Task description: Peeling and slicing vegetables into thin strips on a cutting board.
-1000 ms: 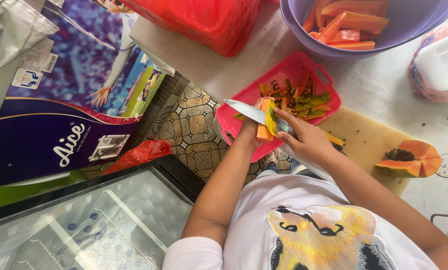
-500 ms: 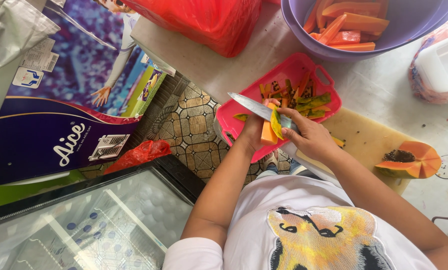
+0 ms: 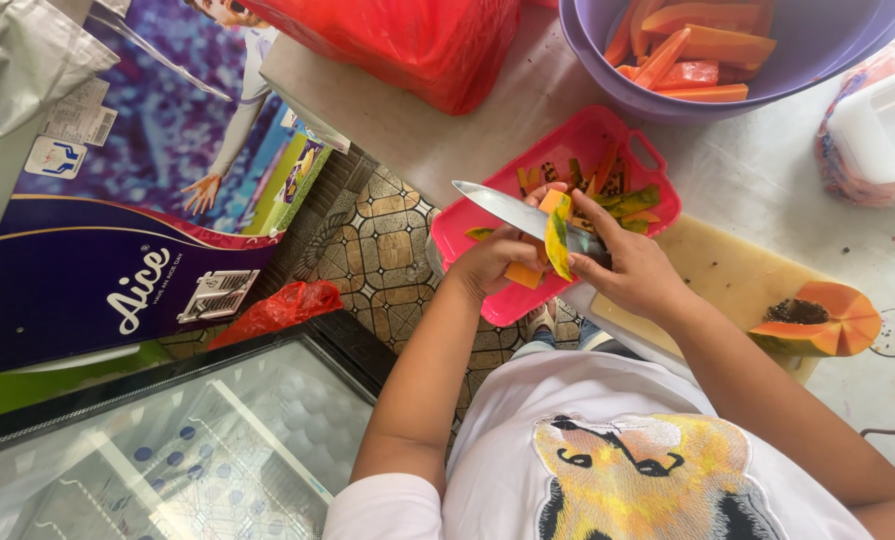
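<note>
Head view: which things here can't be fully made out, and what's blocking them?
- Knife: the handle is hidden inside the right hand.
- Papaya piece: its lower part is covered by the left hand.
- Pink tray: both hands hide part of the peelings in it.
- Purple bowl: cut off by the top edge.
- White container: cut off by the right edge, and its contents can't be seen.
</note>
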